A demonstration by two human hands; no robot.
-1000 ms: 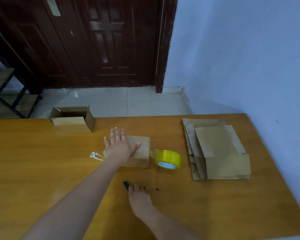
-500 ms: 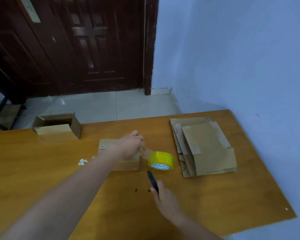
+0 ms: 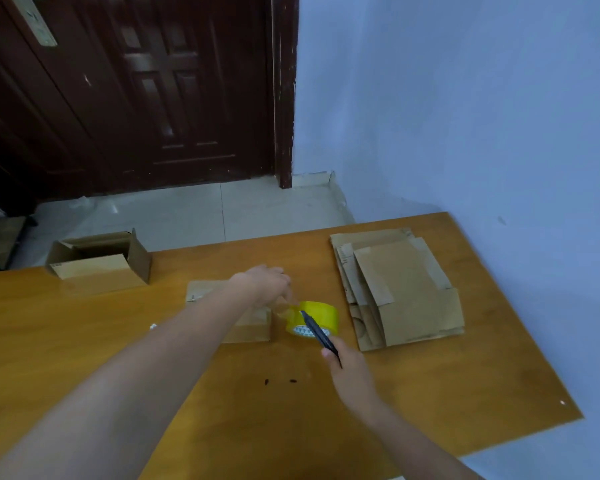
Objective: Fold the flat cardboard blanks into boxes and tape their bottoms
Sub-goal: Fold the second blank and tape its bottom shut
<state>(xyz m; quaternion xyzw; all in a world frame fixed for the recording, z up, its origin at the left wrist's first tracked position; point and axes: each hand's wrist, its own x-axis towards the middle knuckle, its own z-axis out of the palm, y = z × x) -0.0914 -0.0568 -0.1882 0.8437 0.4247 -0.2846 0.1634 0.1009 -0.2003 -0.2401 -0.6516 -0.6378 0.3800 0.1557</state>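
A small folded cardboard box (image 3: 246, 323) lies bottom-up in the middle of the wooden table (image 3: 153, 375). A yellow tape roll (image 3: 321, 315) sits just right of it, with a strip of tape stretched from the roll to the box. My left hand (image 3: 265, 284) rests over the box's right end and pinches the tape near the roll. My right hand (image 3: 347, 368) grips a black utility knife (image 3: 317, 332), whose tip points at the tape beside the roll. A stack of flat cardboard blanks (image 3: 402, 289) lies to the right.
An open finished box (image 3: 101, 263) stands at the table's far left edge. White scraps (image 3: 152, 326) lie left of my forearm and two dark specks (image 3: 279, 380) near the front. A blue wall runs close along the right; a dark door stands behind.
My right hand picked up the knife from the table and brought its tip up to the tape. My left hand slid from the box top to its right end by the roll.
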